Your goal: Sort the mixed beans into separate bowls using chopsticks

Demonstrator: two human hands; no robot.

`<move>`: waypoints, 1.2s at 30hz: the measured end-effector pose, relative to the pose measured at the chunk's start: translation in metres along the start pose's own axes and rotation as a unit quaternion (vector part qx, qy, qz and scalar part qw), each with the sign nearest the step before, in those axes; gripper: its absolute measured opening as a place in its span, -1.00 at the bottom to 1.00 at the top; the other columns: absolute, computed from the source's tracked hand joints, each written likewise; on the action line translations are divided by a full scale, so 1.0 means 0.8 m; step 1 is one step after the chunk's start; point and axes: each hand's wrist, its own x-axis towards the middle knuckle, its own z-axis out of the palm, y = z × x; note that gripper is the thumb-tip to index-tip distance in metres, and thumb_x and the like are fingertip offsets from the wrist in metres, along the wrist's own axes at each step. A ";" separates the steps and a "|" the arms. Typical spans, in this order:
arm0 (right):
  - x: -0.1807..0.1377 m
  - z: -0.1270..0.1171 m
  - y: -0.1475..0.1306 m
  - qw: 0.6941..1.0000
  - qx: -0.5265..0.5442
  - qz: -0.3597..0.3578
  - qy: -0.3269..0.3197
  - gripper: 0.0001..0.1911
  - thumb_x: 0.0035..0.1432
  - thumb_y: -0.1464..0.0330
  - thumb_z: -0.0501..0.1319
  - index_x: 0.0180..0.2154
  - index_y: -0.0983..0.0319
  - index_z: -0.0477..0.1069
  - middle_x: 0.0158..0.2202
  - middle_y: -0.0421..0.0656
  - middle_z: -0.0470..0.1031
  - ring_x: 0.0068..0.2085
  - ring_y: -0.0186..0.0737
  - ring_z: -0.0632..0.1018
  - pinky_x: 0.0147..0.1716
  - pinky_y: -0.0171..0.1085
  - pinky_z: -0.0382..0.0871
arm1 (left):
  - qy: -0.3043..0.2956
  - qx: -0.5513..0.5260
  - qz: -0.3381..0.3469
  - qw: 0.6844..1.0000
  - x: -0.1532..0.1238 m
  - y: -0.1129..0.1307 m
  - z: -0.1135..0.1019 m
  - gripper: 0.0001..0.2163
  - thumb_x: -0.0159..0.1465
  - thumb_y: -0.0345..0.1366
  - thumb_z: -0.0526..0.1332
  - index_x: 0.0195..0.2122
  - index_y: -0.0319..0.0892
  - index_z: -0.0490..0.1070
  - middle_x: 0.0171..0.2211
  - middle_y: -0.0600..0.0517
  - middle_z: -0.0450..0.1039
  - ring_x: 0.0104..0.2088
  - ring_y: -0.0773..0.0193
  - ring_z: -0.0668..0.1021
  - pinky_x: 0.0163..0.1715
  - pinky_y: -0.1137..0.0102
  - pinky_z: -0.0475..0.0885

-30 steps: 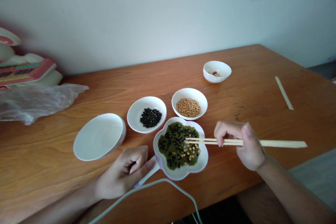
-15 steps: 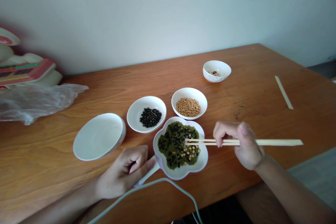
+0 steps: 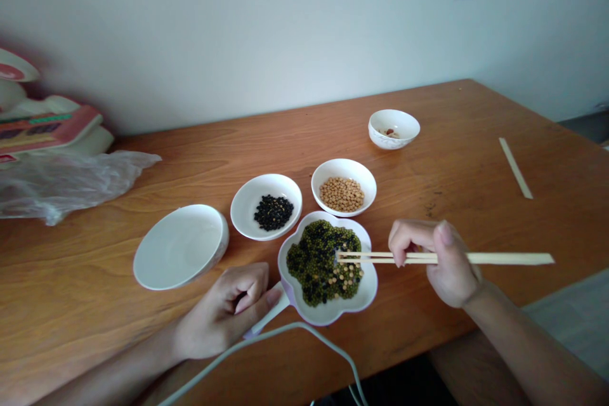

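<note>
A flower-shaped white dish [image 3: 364, 292] with a handle holds mixed green, black and yellow beans [image 3: 323, 260]. My left hand [image 3: 223, 311] is closed around the dish's handle [image 3: 269, 316]. My right hand [image 3: 435, 260] grips a pair of wooden chopsticks [image 3: 504, 258], held level, their tips over the beans at the dish's right side. Behind the dish stand a white bowl of black beans [image 3: 266, 206] and a white bowl of yellow soybeans [image 3: 343, 187]. An empty white bowl [image 3: 179, 246] sits tilted to the left.
A small patterned bowl [image 3: 394, 128] with a few reddish bits stands further back on the wooden table [image 3: 476, 158]. A paper chopstick sleeve [image 3: 514, 167] lies at the right. A clear plastic bag [image 3: 61, 184] and stacked items are at the far left. A grey cable [image 3: 304, 336] crosses the front edge.
The chopsticks have shifted very slightly over the beans in the dish. My left hand has stayed on the handle.
</note>
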 end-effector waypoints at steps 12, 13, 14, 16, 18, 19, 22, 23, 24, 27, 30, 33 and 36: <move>0.004 0.001 -0.018 0.994 0.047 -0.029 0.092 -0.22 0.47 -0.07 -0.27 -0.50 0.14 0.48 -0.54 -0.17 0.39 -0.47 -0.18 0.38 -0.40 -0.15 0.17 | -0.002 -0.003 0.000 1.000 0.001 0.000 0.000 -0.61 0.47 -0.45 0.14 -0.47 -0.14 0.00 -0.49 0.15 0.17 -0.49 0.41 0.22 -0.48 0.49 0.22; 0.005 0.000 -0.020 0.992 0.057 -0.028 0.106 -0.21 0.47 -0.08 -0.27 -0.50 0.13 0.49 -0.55 -0.17 0.39 -0.47 -0.18 0.38 -0.41 -0.15 0.18 | -0.003 -0.005 -0.001 1.000 0.001 0.000 0.000 -0.61 0.47 -0.45 0.13 -0.47 -0.13 0.00 -0.48 0.15 0.17 -0.49 0.41 0.22 -0.47 0.48 0.23; 0.006 -0.001 -0.022 0.991 0.065 -0.024 0.115 -0.20 0.46 -0.10 -0.28 -0.51 0.13 0.49 -0.56 -0.17 0.38 -0.47 -0.18 0.37 -0.41 -0.15 0.18 | -0.004 -0.007 -0.003 1.000 0.001 -0.001 0.001 -0.61 0.48 -0.45 0.13 -0.47 -0.13 0.00 -0.48 0.15 0.17 -0.48 0.41 0.23 -0.47 0.48 0.23; 0.008 -0.003 -0.022 0.992 0.072 -0.005 0.107 -0.19 0.44 -0.13 -0.29 -0.51 0.13 0.47 -0.56 -0.17 0.36 -0.48 -0.18 0.36 -0.41 -0.15 0.17 | -0.005 -0.010 -0.006 1.000 0.001 -0.003 0.000 -0.62 0.48 -0.45 0.13 -0.47 -0.13 0.01 -0.48 0.14 0.18 -0.48 0.40 0.23 -0.47 0.47 0.23; 0.007 -0.005 -0.018 0.995 0.062 0.019 0.074 -0.19 0.42 -0.15 -0.30 -0.51 0.14 0.45 -0.55 -0.17 0.35 -0.47 -0.18 0.36 -0.42 -0.16 0.16 | -0.005 -0.010 -0.010 1.000 -0.001 -0.005 0.000 -0.62 0.48 -0.44 0.13 -0.46 -0.13 0.01 -0.48 0.15 0.18 -0.49 0.40 0.23 -0.48 0.46 0.22; 0.007 -0.006 -0.015 0.997 0.051 0.030 0.055 -0.19 0.42 -0.15 -0.30 -0.51 0.15 0.44 -0.54 -0.17 0.36 -0.46 -0.18 0.36 -0.41 -0.16 0.15 | -0.004 -0.010 -0.012 1.000 -0.001 -0.006 0.000 -0.63 0.48 -0.44 0.13 -0.46 -0.13 0.02 -0.48 0.15 0.18 -0.49 0.40 0.23 -0.48 0.46 0.22; 0.002 -0.007 -0.004 0.999 0.012 0.044 0.014 -0.20 0.42 -0.14 -0.33 -0.47 0.15 0.42 -0.50 -0.16 0.37 -0.44 -0.19 0.37 -0.38 -0.15 0.15 | -0.005 -0.009 -0.014 1.000 -0.003 -0.006 -0.001 -0.63 0.48 -0.44 0.13 -0.46 -0.13 0.02 -0.47 0.15 0.18 -0.49 0.40 0.23 -0.48 0.45 0.22; 0.001 -0.008 -0.002 0.999 0.001 0.044 0.005 -0.21 0.43 -0.13 -0.33 -0.46 0.16 0.42 -0.49 -0.16 0.37 -0.43 -0.19 0.38 -0.38 -0.15 0.15 | -0.006 -0.010 -0.015 1.000 -0.003 -0.005 -0.001 -0.63 0.48 -0.44 0.13 -0.46 -0.13 0.02 -0.47 0.15 0.18 -0.49 0.40 0.23 -0.48 0.45 0.22; 0.000 -0.008 0.000 0.999 -0.008 0.043 -0.004 -0.22 0.43 -0.12 -0.33 -0.45 0.16 0.41 -0.48 -0.16 0.38 -0.43 -0.18 0.39 -0.37 -0.15 0.16 | -0.007 -0.013 -0.014 1.000 -0.003 -0.005 -0.001 -0.63 0.48 -0.44 0.13 -0.46 -0.13 0.02 -0.47 0.15 0.18 -0.49 0.40 0.23 -0.48 0.45 0.22; 0.000 -0.006 -0.001 0.999 -0.021 0.030 -0.019 -0.25 0.45 -0.10 -0.31 -0.43 0.17 0.41 -0.46 -0.16 0.40 -0.42 -0.19 0.41 -0.36 -0.15 0.17 | -0.009 -0.024 -0.015 1.000 -0.002 -0.004 -0.001 -0.63 0.48 -0.44 0.13 -0.46 -0.13 0.02 -0.47 0.15 0.18 -0.49 0.40 0.23 -0.48 0.45 0.22; 0.001 -0.003 -0.004 1.000 -0.020 0.013 -0.011 -0.27 0.48 -0.06 -0.29 -0.44 0.17 0.42 -0.47 -0.17 0.41 -0.42 -0.21 0.42 -0.36 -0.16 0.19 | -0.006 -0.025 -0.015 1.000 -0.002 -0.004 0.000 -0.63 0.48 -0.44 0.13 -0.46 -0.13 0.02 -0.47 0.14 0.19 -0.48 0.40 0.23 -0.47 0.45 0.22; 0.001 -0.001 -0.007 1.000 -0.021 0.002 0.006 -0.27 0.50 -0.01 -0.28 -0.45 0.17 0.43 -0.47 -0.17 0.42 -0.42 -0.21 0.43 -0.35 -0.16 0.20 | -0.006 -0.023 -0.016 1.000 -0.003 -0.004 0.000 -0.63 0.48 -0.44 0.13 -0.46 -0.13 0.02 -0.47 0.14 0.19 -0.48 0.41 0.24 -0.47 0.46 0.22; -0.001 -0.002 -0.006 1.000 -0.019 0.002 0.015 -0.27 0.51 0.02 -0.28 -0.46 0.17 0.44 -0.48 -0.16 0.43 -0.44 -0.20 0.43 -0.36 -0.15 0.20 | -0.005 -0.017 -0.014 1.000 -0.003 -0.003 0.000 -0.63 0.48 -0.44 0.13 -0.46 -0.13 0.02 -0.47 0.14 0.18 -0.49 0.41 0.23 -0.47 0.47 0.22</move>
